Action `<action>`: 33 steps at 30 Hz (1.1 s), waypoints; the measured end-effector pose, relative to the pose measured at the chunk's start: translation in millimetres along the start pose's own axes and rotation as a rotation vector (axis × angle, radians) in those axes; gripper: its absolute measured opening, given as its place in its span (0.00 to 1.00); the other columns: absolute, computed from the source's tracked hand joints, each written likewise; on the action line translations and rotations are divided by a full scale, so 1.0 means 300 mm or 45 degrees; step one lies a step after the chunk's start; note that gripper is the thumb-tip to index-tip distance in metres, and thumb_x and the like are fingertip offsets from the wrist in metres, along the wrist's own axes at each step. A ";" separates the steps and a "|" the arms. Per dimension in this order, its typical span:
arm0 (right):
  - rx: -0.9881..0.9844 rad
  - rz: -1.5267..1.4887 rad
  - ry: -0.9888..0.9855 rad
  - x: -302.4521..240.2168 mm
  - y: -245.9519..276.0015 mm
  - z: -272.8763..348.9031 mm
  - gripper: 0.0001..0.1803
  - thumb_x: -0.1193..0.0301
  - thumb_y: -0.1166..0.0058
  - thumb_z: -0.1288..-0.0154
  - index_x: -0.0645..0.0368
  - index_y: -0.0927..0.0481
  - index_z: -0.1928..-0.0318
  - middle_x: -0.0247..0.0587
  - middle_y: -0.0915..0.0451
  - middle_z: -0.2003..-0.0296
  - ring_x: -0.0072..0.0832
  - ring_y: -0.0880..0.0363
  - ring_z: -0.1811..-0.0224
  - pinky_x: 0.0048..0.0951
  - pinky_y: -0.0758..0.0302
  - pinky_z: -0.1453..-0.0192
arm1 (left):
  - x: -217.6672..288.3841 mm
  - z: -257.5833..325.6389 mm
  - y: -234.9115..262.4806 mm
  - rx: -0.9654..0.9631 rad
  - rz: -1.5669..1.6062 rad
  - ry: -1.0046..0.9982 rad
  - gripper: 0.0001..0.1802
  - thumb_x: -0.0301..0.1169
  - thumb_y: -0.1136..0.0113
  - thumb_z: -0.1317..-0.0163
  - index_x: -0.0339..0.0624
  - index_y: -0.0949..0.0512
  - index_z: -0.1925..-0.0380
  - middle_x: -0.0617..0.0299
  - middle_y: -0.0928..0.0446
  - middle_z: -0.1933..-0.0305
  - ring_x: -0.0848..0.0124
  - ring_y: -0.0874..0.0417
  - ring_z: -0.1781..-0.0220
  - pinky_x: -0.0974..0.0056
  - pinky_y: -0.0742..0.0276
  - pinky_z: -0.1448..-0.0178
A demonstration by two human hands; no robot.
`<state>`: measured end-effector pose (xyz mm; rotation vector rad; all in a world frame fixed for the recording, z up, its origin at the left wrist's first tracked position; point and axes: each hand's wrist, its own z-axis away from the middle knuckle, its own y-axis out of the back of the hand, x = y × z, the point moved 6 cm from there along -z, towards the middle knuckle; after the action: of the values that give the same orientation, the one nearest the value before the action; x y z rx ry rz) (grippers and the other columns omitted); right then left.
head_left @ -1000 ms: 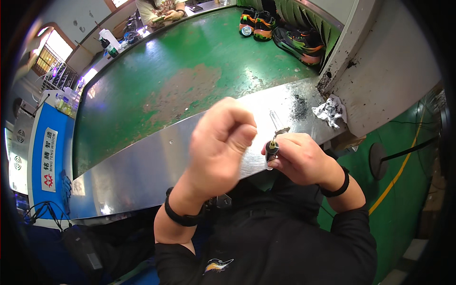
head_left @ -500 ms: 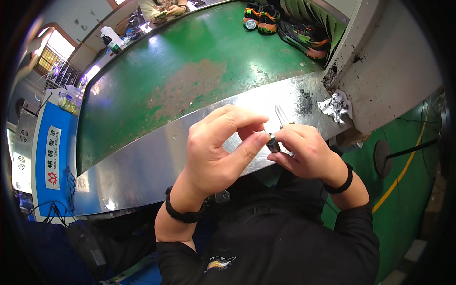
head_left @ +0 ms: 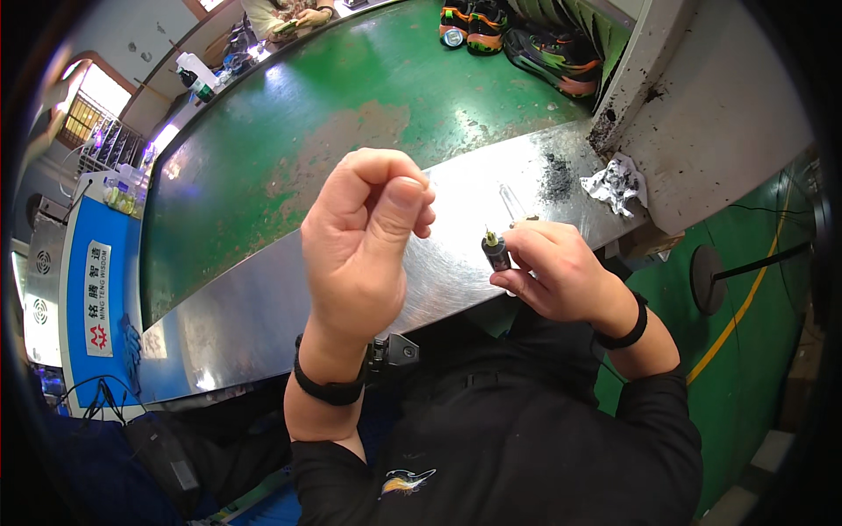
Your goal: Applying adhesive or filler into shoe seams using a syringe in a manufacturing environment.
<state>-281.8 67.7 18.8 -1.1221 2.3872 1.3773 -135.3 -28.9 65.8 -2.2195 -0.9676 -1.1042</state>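
My right hand (head_left: 557, 272) grips a small dark cylinder (head_left: 496, 252), like a little bottle, between thumb and fingers. Its upper end has a yellowish, pointed tip. My left hand (head_left: 361, 245) is raised to the left, apart from the cylinder. The thumb presses against the curled fingers, and whatever may be between them is hidden or too small to make out. Just beyond my right hand, a slender, clear and shiny piece (head_left: 510, 202) lies on the metal ledge (head_left: 447, 272).
Past the ledge runs a green belt (head_left: 289, 158) with worn brown patches. Several dark shoes (head_left: 554, 61) sit at its far right. Crumpled stained paper (head_left: 617, 184) and black smudges (head_left: 556, 177) lie at the ledge's right end. Another person's hands (head_left: 307, 17) show far off.
My left hand has drawn away from the cylinder, up and to the left. The cylinder's yellowish tip now shows. My right hand has stayed nearly in place, still holding it.
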 end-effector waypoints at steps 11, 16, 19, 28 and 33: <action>-0.011 -0.093 -0.045 -0.003 0.009 -0.001 0.14 0.69 0.34 0.43 0.58 0.24 0.60 0.39 0.27 0.75 0.36 0.26 0.77 0.34 0.31 0.74 | -0.093 0.068 -0.067 -0.263 -0.055 0.212 0.12 0.27 0.37 0.36 0.31 0.20 0.55 0.60 0.24 0.57 0.76 0.25 0.58 0.72 0.28 0.52; -0.022 -0.093 -0.033 0.006 0.002 0.007 0.14 0.69 0.34 0.43 0.58 0.24 0.59 0.40 0.26 0.74 0.36 0.26 0.77 0.34 0.30 0.74 | -0.101 0.068 -0.071 -0.280 -0.084 0.131 0.11 0.22 0.33 0.42 0.32 0.19 0.58 0.58 0.22 0.59 0.74 0.22 0.59 0.71 0.26 0.55; 0.011 -0.049 -0.020 0.003 0.003 0.008 0.15 0.69 0.34 0.43 0.59 0.24 0.59 0.41 0.25 0.73 0.37 0.24 0.76 0.35 0.29 0.74 | -0.069 0.055 -0.065 -0.258 -0.258 -0.017 0.09 0.20 0.31 0.45 0.33 0.17 0.63 0.57 0.20 0.64 0.72 0.20 0.64 0.70 0.24 0.59; -0.010 -0.011 0.002 -0.006 -0.009 0.012 0.16 0.69 0.34 0.43 0.59 0.25 0.58 0.42 0.24 0.71 0.39 0.24 0.75 0.36 0.29 0.74 | 0.008 0.051 -0.082 -0.271 -0.703 -0.210 0.04 0.20 0.35 0.43 0.35 0.22 0.69 0.57 0.23 0.70 0.68 0.23 0.71 0.66 0.26 0.65; -0.012 -0.032 -0.002 -0.002 -0.013 0.018 0.15 0.69 0.35 0.42 0.60 0.25 0.58 0.42 0.24 0.71 0.39 0.24 0.75 0.36 0.29 0.73 | -0.102 0.059 0.008 -0.056 0.402 0.285 0.07 0.29 0.50 0.28 0.37 0.29 0.66 0.65 0.29 0.68 0.76 0.29 0.67 0.70 0.31 0.59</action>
<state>-279.9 71.2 13.5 -1.1490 2.3592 1.3830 -137.9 -30.1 30.4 -2.1323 -0.4840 -1.1988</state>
